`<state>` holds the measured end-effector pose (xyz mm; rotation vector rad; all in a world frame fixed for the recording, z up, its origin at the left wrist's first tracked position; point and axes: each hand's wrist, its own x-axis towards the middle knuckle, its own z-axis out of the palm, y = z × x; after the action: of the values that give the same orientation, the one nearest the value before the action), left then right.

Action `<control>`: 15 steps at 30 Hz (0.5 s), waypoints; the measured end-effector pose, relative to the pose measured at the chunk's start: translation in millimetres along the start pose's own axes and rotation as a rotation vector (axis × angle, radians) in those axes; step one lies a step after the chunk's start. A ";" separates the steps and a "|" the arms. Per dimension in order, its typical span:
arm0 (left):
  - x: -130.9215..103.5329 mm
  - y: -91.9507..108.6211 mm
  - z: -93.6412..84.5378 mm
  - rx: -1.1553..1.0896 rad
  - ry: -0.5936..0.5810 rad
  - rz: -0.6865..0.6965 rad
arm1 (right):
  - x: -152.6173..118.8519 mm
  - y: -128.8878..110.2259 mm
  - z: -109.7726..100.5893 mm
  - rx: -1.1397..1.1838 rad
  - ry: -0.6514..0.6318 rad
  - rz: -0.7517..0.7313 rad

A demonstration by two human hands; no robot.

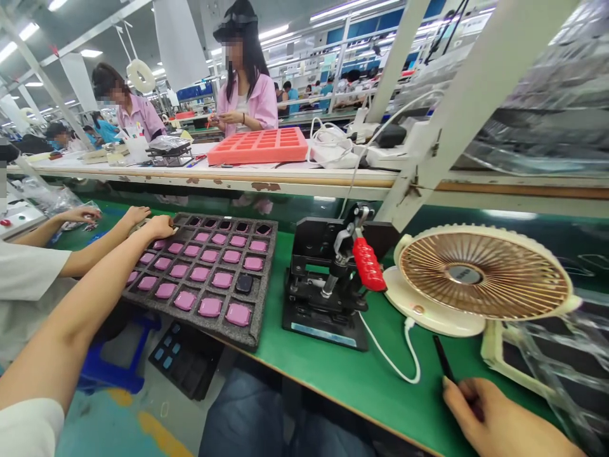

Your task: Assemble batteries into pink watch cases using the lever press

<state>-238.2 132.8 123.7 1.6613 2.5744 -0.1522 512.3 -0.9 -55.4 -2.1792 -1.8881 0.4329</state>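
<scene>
My left hand point(159, 228) reaches to the far left corner of a grey foam tray point(266, 279); its fingers are closed, and what they hold is too small to make out. Pink squarish pieces point(238, 314) fill several pockets of the tray. Dark pieces sit in the back row, and one dark piece point(244, 284) lies near the right side. At the lower right, my right hand point(476, 406) is closed around a thin black stick-like tool point(443, 358), its tip pointing up and away over the green table.
Right of the tray stands a black clamp fixture point(328, 285) with a red handle, then a cream fan point(476, 273) with a white cable. A co-worker's hands point(136, 217) are close to my left hand. A shelf point(285, 178) with a red tray point(257, 146) runs behind.
</scene>
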 end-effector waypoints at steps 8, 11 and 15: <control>-20.5 -13.8 -1.9 -0.075 0.031 0.014 | -1.4 -4.7 1.3 0.028 0.022 -0.005; -29.3 4.6 -5.8 -0.065 0.129 0.017 | -7.6 -12.2 -5.7 -0.054 -0.009 -0.028; -34.9 69.7 -5.0 -0.083 0.309 0.177 | -11.3 -22.5 -12.8 -0.190 -0.028 -0.079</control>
<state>-160.3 130.4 129.6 2.0077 2.5741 0.2369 494.8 -8.5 -34.7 -2.2145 -2.1002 0.2813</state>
